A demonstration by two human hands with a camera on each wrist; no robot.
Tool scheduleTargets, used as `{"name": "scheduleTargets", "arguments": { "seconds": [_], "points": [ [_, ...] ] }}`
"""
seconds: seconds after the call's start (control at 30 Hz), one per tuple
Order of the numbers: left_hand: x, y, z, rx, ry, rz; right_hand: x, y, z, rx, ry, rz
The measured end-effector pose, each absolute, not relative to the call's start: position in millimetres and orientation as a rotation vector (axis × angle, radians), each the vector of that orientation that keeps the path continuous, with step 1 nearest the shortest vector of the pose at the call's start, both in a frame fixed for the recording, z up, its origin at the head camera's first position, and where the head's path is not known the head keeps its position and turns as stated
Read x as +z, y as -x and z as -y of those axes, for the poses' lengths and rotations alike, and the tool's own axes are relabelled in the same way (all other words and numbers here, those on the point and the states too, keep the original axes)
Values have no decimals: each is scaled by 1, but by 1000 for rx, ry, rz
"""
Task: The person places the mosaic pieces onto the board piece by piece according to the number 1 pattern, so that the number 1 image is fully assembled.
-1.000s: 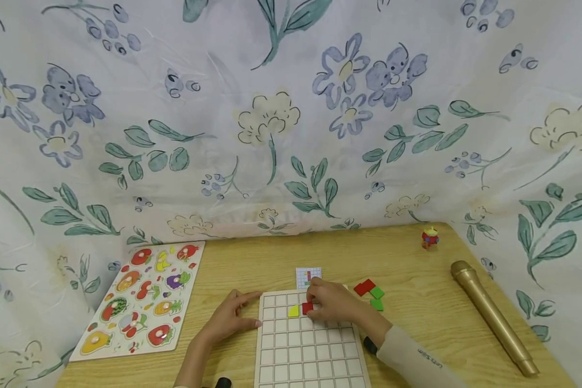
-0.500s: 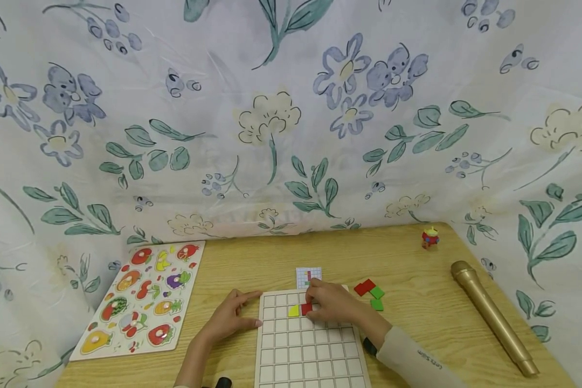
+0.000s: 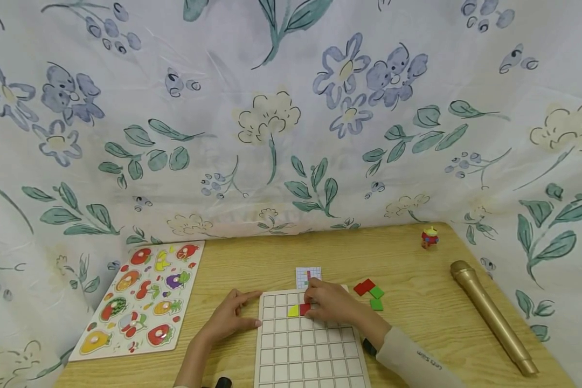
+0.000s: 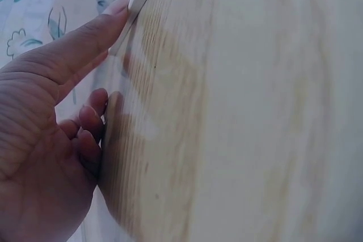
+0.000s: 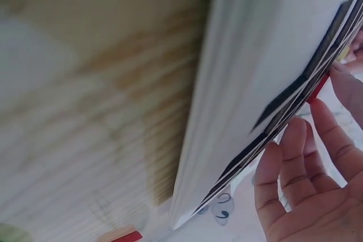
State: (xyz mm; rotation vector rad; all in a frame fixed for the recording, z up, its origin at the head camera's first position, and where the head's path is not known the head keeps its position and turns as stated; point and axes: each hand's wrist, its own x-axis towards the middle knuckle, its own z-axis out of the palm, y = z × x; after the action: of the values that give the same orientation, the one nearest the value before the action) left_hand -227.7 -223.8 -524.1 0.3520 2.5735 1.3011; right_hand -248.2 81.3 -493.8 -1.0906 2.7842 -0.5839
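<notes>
On the table lies a pale board (image 3: 295, 355) with a grid of square recesses. My right hand (image 3: 333, 303) pinches a red square tile (image 3: 304, 310) between thumb and finger, over a cell near the board's far side. Directly left of it sits a yellow tile (image 3: 293, 311) with one rounded corner. The right wrist view shows thumb and fingertip at the red tile's (image 5: 318, 87) edge. My left hand (image 3: 229, 318) rests by the board's left edge, index finger and thumb touching it. In the left wrist view that hand's (image 4: 45, 100) other fingers curl loosely against the tabletop.
A small grid pattern card (image 3: 303, 276) lies beyond the board, partly hidden by my right hand. Red tiles (image 3: 365, 287) and green tiles (image 3: 376, 304) lie to the right. A fruit puzzle (image 3: 147, 291) is at left; a gold microphone (image 3: 494, 318) and toy figure (image 3: 430, 237) at right.
My right hand has slid the red tile slightly left until it sits against the yellow tile. The left hand has stayed in place.
</notes>
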Motion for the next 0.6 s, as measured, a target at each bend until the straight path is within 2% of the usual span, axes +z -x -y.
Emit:
{"name": "scheduleTargets", "arguments": {
  "seconds": [0.6],
  "points": [
    [-527,229,224,1333,-350,-2555,-494,248,-81,-617,1176,-2759]
  ]
}}
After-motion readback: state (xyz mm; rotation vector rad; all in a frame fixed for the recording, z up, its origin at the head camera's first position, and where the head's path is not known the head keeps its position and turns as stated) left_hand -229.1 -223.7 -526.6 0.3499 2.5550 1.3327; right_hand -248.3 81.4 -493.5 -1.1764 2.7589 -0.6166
